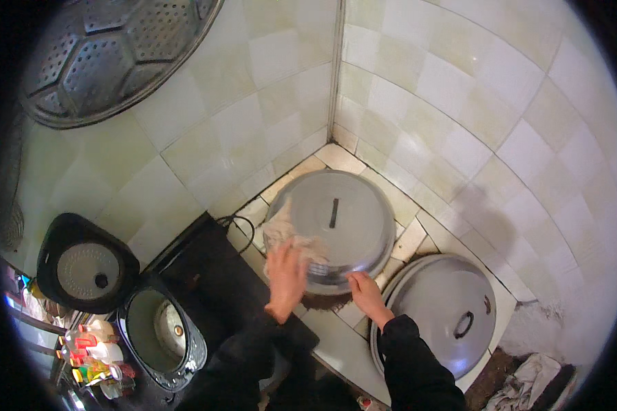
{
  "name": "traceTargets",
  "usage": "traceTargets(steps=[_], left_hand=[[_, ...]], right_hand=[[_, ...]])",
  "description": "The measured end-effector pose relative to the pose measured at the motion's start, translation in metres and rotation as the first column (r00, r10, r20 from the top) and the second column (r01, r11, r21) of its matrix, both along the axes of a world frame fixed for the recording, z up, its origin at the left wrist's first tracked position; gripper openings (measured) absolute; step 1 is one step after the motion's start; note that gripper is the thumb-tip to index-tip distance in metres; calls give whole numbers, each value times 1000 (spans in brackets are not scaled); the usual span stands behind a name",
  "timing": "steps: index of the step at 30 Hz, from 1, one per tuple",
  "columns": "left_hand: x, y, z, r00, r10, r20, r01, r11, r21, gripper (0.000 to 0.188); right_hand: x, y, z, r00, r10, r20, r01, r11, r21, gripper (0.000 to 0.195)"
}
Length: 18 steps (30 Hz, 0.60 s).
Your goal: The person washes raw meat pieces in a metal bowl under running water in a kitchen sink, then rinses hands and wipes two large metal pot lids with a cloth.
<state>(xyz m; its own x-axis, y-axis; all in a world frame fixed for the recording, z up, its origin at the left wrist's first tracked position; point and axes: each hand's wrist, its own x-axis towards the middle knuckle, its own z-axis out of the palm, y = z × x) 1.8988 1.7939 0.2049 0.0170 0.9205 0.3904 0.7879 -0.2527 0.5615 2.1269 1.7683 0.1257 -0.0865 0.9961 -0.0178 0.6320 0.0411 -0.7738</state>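
Observation:
A round metal pot lid (360, 221) with a dark bar handle covers a pot set in the tiled stove top, in the corner. On the lid's left side lies a pale crumpled cloth (293, 234). My left hand (286, 275) presses on this cloth near the lid's front left edge; its fingers are partly blurred, and how they hold the cloth is hard to see. At the lid's front rim, the fingers of my right hand (366, 294) are closed on the edge. A second metal lid (442, 308) with a dark loop handle is just right of my right forearm.
An open rice cooker (157, 329), its lid (88, 269) raised, stands left beside a black flat surface (216, 277). Several bottles (95, 349) are at the lower left. A perforated metal steamer plate (118, 61) hangs upper left. Crumpled cloth (527, 383) lies lower right. Tiled walls meet behind the lid.

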Motion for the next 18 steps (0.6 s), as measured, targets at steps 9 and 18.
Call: traceTargets(steps=[9,18], left_hand=[[8,57,-109,937,-215,-276,127,944,-305,60],[9,197,-139,957,38,-288,-101,973,-206,54]], right_hand=[[-15,85,-50,827,10,562,-97,987,125,63],[-7,76,-52,749,119,651,-161,987,5,71]])
